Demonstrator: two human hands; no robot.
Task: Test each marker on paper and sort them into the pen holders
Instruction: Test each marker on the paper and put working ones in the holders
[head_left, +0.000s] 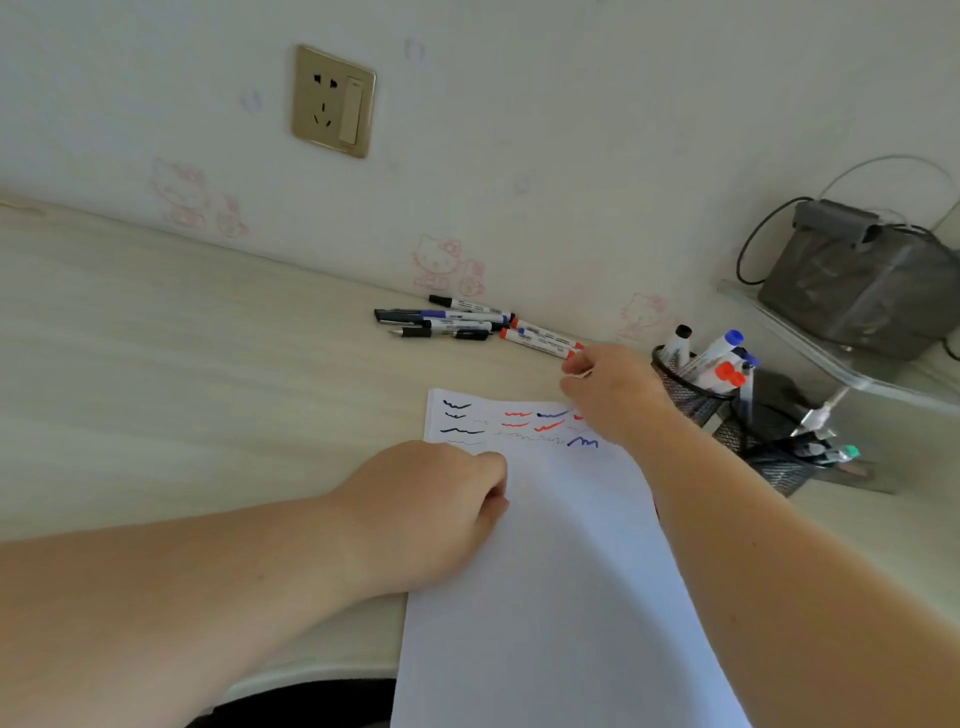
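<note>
1. The right hand (613, 389) reaches to the near end of the red-capped markers (543, 340) by the back edge of the tabletop (182, 338); its fingertips are at the markers' tips, but the back of the hand hides whether they pinch one, so I cannot tell its grip.
2. The left hand (431, 509) rests on the left edge of the paper (545, 571), fingers curled under into a loose fist; the palm is hidden, and no object shows in it.
3. The paper is thin, white and smooth, its near end cut off by the frame; short black, red and blue squiggles cross its far end, some covered by the right hand.
4. A loose cluster of slim cylindrical markers (447, 322), with white barrels and black or blue caps, lies at the back edge, left of the red ones.
5. A black wire-mesh pen holder (691, 395) near the right edge holds upright markers with black, blue and red caps; the right wrist partly hides it.
6. A second mesh holder (779, 467) sits just beside it; its contents are hard to make out.
7. The tabletop is pale wood grain; a grey bag (857, 280) sits on a clear shelf at the far right corner.
</note>
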